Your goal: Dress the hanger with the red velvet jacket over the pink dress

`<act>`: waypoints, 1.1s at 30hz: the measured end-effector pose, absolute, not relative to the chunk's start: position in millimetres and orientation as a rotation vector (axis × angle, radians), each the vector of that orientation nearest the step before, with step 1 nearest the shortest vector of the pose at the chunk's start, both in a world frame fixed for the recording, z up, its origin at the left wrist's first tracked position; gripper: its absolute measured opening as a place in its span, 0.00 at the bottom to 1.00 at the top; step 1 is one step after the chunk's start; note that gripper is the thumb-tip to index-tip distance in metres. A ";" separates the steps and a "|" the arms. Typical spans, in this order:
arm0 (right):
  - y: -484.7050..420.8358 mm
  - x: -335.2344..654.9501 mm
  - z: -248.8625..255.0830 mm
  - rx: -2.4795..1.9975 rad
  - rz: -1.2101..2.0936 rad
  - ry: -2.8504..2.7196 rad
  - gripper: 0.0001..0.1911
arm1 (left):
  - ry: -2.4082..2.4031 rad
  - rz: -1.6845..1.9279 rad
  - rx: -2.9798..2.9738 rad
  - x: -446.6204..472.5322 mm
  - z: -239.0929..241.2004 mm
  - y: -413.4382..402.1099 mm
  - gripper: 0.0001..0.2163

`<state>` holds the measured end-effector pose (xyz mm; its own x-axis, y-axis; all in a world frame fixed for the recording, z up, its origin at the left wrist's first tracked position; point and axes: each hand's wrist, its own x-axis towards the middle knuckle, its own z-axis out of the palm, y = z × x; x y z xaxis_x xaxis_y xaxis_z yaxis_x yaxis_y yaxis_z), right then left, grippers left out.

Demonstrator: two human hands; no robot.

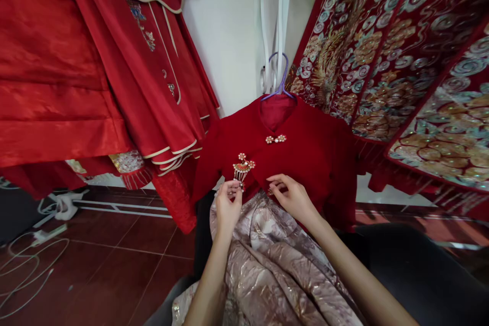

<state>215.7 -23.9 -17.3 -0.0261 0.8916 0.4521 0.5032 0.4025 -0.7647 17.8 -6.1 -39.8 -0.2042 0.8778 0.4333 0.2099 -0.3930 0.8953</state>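
Note:
A dark red jacket (pixel 313 158) hangs on a purple hanger (pixel 281 79), with a beaded clasp (pixel 275 139) fastened at the neck. On its front sits a gold fan-shaped brooch (pixel 243 165) with dangling beads. My left hand (pixel 229 204) is closed in a pinch at the lower front edge, just under the brooch; its fingertips partly cover the dangling beads. Across the opening, my right hand (pixel 290 196) pinches the other front edge, where a small bead shows by the fingertips. Between and below my hands spreads a shiny pinkish-gold brocade skirt (pixel 263 260).
Red garments with pale piping (pixel 153 71) hang on the left. Heavily embroidered red garments (pixel 385 56) hang on the right. White cables (pixel 34 260) lie on the tiled floor (pixel 126 265) beside a white rack bar (pixel 122 207). A dark seat (pixel 412 270) is at right.

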 end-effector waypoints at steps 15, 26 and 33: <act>-5.2 191.5 -61.7 -1.260 0.546 -1.484 0.08 | 1.089 1.495 1.402 28.6 -59.5 3.5 0.08; -9.5 178.4 -43.4 -1.177 0.555 -1.593 0.05 | 1.117 1.472 1.266 32.6 -58.8 2.6 0.12; -6.8 171.7 -43.6 -1.180 0.490 -1.619 0.07 | 1.191 1.488 1.309 30.0 -56.8 6.4 0.08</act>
